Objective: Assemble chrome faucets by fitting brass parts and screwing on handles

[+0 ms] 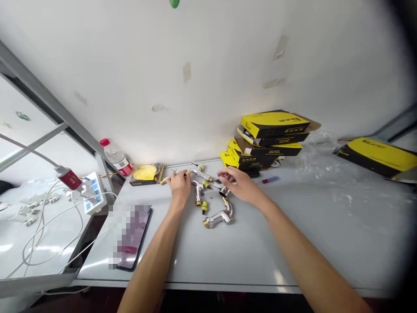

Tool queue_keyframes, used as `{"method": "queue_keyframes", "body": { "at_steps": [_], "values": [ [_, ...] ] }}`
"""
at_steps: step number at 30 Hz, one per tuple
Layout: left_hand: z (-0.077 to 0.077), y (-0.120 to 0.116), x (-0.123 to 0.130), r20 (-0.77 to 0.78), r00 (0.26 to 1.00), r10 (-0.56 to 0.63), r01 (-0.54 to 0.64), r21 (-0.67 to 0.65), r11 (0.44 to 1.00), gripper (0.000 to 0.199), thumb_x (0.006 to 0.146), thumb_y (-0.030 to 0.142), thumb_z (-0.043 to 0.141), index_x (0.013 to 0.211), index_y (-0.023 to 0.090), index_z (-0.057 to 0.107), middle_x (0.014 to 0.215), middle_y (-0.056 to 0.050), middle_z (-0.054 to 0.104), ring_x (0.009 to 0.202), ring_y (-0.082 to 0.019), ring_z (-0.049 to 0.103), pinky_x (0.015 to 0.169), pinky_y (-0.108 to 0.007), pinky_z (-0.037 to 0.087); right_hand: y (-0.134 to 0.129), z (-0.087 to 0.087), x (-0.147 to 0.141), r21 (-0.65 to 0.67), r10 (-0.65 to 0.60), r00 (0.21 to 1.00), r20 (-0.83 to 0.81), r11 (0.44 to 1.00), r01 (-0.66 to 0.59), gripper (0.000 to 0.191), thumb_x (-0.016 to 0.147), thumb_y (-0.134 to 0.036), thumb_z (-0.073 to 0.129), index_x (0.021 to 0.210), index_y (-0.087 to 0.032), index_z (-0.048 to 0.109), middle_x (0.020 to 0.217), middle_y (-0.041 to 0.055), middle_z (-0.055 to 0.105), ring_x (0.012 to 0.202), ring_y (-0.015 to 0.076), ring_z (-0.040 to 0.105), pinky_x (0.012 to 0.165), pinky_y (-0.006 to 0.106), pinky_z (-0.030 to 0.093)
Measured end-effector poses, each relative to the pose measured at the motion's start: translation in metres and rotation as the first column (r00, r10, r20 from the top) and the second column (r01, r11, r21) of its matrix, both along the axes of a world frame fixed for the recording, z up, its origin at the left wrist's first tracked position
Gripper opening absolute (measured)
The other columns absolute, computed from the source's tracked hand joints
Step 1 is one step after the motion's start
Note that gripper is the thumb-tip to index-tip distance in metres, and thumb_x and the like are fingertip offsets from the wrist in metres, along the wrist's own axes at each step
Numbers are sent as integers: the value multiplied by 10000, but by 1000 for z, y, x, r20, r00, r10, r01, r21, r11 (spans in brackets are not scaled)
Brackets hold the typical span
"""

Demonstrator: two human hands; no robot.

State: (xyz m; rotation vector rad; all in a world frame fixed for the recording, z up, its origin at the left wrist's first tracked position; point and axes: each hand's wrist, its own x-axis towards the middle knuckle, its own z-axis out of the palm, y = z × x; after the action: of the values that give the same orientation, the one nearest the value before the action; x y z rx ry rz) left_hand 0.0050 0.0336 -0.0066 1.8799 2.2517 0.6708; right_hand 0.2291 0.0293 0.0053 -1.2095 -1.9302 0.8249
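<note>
Two bare hands, well apart, low over the grey tabletop (254, 261). Left hand (180, 182) beside the upper chrome faucet (201, 175), fingers bent down at its near end; touch or grip impossible to tell at this size. Right hand (239, 184) palm down, fingers curled around or just above a short chrome sleeve (224, 191), dark opening toward the near edge; firmness of hold also impossible to tell.

Between the hands: middle chrome faucet (198, 193), brass end toward the near edge, with a yellow-and-black hose connector (206, 184) just beside its upper part and a second yellow-and-black connector (204, 208) below. Nearer the body: curved chrome faucet (223, 216), lying flat, brass thread to the left. Screwdriver (271, 179) right of the right hand, on the tabletop. Behind: stacked yellow-and-black boxes (276, 124).

For good handling, by judgement: pinch small pieces with fingertips, not the whole palm, for a better view of openings and threads. Steady any faucet by its thick body with one hand; turn or shift the smaller piece with the other. Lift polished parts rather than dragging; likely risk of scuffed chrome. Watch for rolling connectors, round and light by the look. Beware of knocking the curved faucet with the right wrist. Align threads squarely before any turning; no forcing on resistance.
</note>
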Motion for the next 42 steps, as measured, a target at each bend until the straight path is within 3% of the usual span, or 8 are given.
{"method": "queue_keyframes", "body": {
  "at_steps": [9,15,19,25,27,33,36,42],
  "values": [
    [15,-8,5,344,934,-94,-5,276,961,288,907,293,589,1152,229,727,998,-93,708,986,-241,594,1042,-495,337,1,-5,-3,-110,-102,984,-145,990,87,503,849,-508,613,1224,-174,593,1185,134,652,1045,242,631,933,422,528],
    [19,-19,29,679,709,-191,10,261,965,321,906,370,584,1164,230,715,1075,-69,710,978,-193,621,937,-350,458,-5,-1,-9,-239,24,973,-228,968,-80,522,884,-589,538,1232,-199,538,1193,111,643,1070,229,630,876,363,529],
    [21,-25,37,555,788,-266,116,291,950,312,935,378,538,1144,215,702,1049,-71,715,935,-195,596,900,-348,447,-9,4,-11,-253,131,952,-277,946,-204,464,931,-625,413,848,-177,505,737,8,559,650,119,529,634,255,458],
    [17,-27,32,395,879,-267,134,333,933,239,943,308,474,936,191,683,872,-75,673,859,-211,548,826,-352,405,-10,0,-16,-235,103,977,-184,961,-146,434,918,-598,448,896,-176,552,735,4,541,651,126,489,600,243,414],
    [15,-25,28,513,814,-272,138,284,949,264,927,359,487,823,190,661,775,-53,626,773,-192,523,751,-328,395,-8,-1,-15,-189,70,988,-139,977,-96,386,923,-537,451,940,-176,589,796,29,599,717,155,537,660,270,448],
    [16,-16,20,943,278,-184,425,51,904,371,869,520,570,842,161,657,757,-33,603,672,-126,517,619,-255,371,-3,5,-3,-81,65,996,-63,994,-70,316,913,-441,462,939,-176,632,881,67,673,836,207,605,822,346,489],
    [21,-16,21,926,304,-224,315,124,941,383,789,442,726,1084,206,661,948,-35,650,807,-132,563,680,-239,412,-2,5,-2,-118,47,997,-55,992,-53,380,921,-492,451,997,-172,641,871,69,681,819,216,620,791,350,505],
    [26,-17,20,920,342,-193,314,82,946,384,848,486,650,1085,184,662,775,-24,649,681,-122,545,649,-257,413,-5,4,-7,-141,66,997,-40,987,-71,371,929,-478,460,1022,-172,647,900,67,700,795,200,627,727,312,504]
  ]
}}
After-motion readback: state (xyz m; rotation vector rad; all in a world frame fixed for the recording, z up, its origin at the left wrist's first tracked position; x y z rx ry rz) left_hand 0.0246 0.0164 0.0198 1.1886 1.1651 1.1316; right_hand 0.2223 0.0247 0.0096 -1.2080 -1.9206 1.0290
